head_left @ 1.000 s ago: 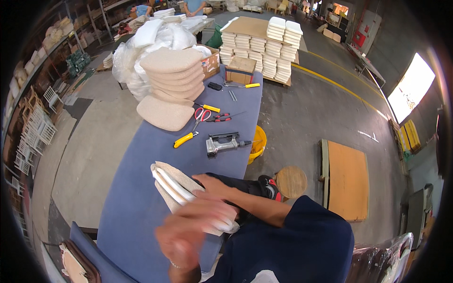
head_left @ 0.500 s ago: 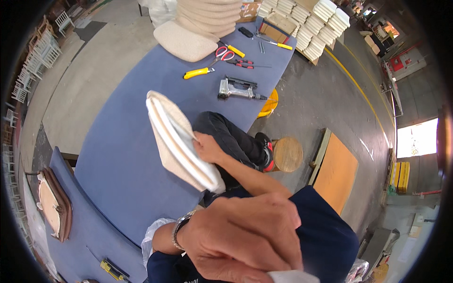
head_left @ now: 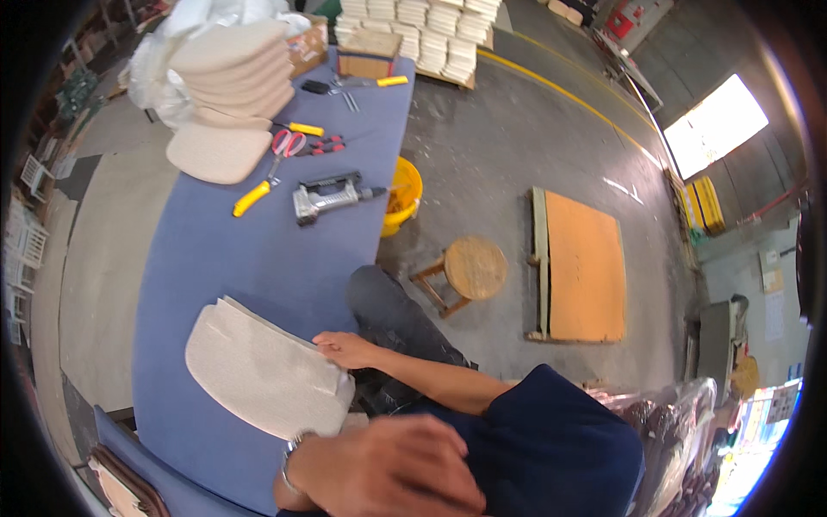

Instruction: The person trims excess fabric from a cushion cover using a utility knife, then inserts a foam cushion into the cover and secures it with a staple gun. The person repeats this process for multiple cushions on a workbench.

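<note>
A beige fabric-covered seat pad lies at the near end of the blue table, its top face tilted toward me and a second layer showing along its far edge. My right hand is closed on the pad's right edge; part of the fingers is hidden. My left hand, with a metal watch at the wrist, is raised in front of my body, just nearer than the pad and apart from it. Its fingers are smeared by motion, and I cannot make out anything in them.
On the blue table lie a staple gun, a yellow-handled cutter, red-handled scissors and pliers. Stacked beige pads stand behind. To the right are a yellow bucket, a wooden stool and an orange-topped pallet.
The seat pad has gone from standing on edge to lying down on the table, lower and farther left. My left hand has moved down and left. My view has turned to the right.
</note>
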The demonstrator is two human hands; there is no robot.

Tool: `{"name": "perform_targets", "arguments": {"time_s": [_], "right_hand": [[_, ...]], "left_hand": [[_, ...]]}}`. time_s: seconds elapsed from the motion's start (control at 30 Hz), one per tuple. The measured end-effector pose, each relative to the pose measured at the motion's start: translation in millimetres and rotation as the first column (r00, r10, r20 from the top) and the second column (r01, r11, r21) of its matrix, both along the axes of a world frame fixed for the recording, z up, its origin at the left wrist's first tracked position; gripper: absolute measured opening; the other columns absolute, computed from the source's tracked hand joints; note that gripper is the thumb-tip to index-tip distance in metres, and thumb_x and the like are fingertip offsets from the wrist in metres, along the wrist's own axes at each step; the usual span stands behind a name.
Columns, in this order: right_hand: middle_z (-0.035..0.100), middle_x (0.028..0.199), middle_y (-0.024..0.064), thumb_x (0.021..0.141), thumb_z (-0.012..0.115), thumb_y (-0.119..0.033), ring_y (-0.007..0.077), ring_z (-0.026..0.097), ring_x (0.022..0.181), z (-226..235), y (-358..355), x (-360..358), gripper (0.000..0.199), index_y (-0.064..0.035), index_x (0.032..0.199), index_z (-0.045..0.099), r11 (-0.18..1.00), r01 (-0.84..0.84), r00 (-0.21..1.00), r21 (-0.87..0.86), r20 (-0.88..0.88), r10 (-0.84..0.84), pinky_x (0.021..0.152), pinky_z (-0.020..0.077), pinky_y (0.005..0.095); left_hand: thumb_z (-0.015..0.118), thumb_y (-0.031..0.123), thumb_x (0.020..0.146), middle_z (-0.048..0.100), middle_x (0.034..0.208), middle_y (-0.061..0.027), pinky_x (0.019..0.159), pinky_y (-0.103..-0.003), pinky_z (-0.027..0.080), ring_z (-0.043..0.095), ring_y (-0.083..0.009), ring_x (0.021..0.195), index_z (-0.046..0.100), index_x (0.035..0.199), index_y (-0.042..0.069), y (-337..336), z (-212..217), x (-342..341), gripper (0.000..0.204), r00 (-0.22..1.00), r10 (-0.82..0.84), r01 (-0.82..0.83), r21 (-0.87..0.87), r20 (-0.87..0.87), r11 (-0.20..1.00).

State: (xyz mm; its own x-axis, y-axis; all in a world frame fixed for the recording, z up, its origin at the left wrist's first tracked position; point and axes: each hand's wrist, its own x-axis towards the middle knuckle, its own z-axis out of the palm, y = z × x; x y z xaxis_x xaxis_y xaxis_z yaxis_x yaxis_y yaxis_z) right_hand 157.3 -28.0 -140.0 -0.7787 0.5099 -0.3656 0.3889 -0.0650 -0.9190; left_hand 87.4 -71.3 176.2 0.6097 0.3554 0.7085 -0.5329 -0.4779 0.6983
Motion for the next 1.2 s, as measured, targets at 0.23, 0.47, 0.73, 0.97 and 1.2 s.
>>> {"name": "perform_targets", "arguments": {"time_s": [0.23, 0.47, 0.73, 0.97, 1.2], "right_hand": [[0.072, 0.113, 0.0151, 0.101, 0.057, -0.026, 0.0304, 0.07, 0.103, -95.9, -29.5, 168.6, 0.028, -0.0062, 0.118, 0.067, 0.945, -0.103, 0.994, 0.312, 0.068, 0.086, 0.088, 0.055, 0.0419], [0.073, 0.099, 0.0133, 0.102, 0.058, -0.026, 0.0242, 0.072, 0.088, -127.6, -27.1, 337.3, 0.027, -0.007, 0.12, 0.067, 0.957, 0.286, 0.88, -0.04, 0.407, -0.246, 0.081, 0.0569, 0.0375], [0.071, 0.099, 0.0089, 0.106, 0.054, -0.022, 0.0146, 0.068, 0.078, -145.8, -163.5, 519.9, 0.027, -0.0003, 0.119, 0.065, 0.137, 0.944, 0.283, -0.299, 0.527, -0.801, 0.067, 0.0555, 0.0276], [0.072, 0.096, 0.0075, 0.104, 0.056, -0.021, 0.0141, 0.068, 0.076, -153.4, -214.0, 616.4, 0.025, -0.0027, 0.118, 0.067, 0.083, 0.952, 0.26, -0.294, 0.636, -0.727, 0.066, 0.0556, 0.0282], [0.072, 0.1, 0.0069, 0.105, 0.054, -0.019, 0.0133, 0.067, 0.076, -117.7, -141.2, 642.5, 0.026, -0.0014, 0.119, 0.067, 0.042, 0.943, 0.186, -0.329, 0.421, -0.888, 0.066, 0.0544, 0.0268]], "left_hand": [[0.065, 0.021, 0.099, 0.075, 0.103, -0.0095, 0.092, -0.033, 0.052, 0.068, -0.0179, 0.099, 0.073, 0.116, 0.003, 8.6, -145.2, 25.1, 0.026, 0.669, 0.337, -0.733, -0.513, -0.662, 0.446], [0.057, 0.028, 0.104, 0.075, 0.108, -0.0103, 0.089, -0.03, 0.055, 0.071, -0.0142, 0.099, 0.069, 0.122, 0.002, -277.0, -430.1, 140.1, 0.033, 0.377, 0.047, -0.647, -0.299, -0.925, -0.702], [0.053, 0.019, 0.098, 0.074, 0.105, -0.0207, 0.087, -0.048, 0.055, 0.069, -0.0442, 0.098, 0.069, 0.124, 0.006, -362.6, -526.8, 133.6, 0.033, -0.024, -0.243, -0.96, -0.046, -0.97, 0.276], [0.056, 0.011, 0.1, 0.073, 0.108, -0.0132, 0.093, -0.032, 0.054, 0.07, -0.0202, 0.099, 0.067, 0.119, -0.005, -27.6, -415.3, 106.9, 0.027, -0.17, -0.12, -0.896, 0.103, -0.978, 0.432], [0.062, 0.034, 0.102, 0.07, 0.117, -0.0195, 0.103, -0.053, 0.046, 0.066, -0.0361, 0.117, 0.069, 0.115, -0.004, 101.0, -94.1, 406.8, 0.041, 0.885, -0.462, 0.421, -0.508, 0.049, 0.751]]}}
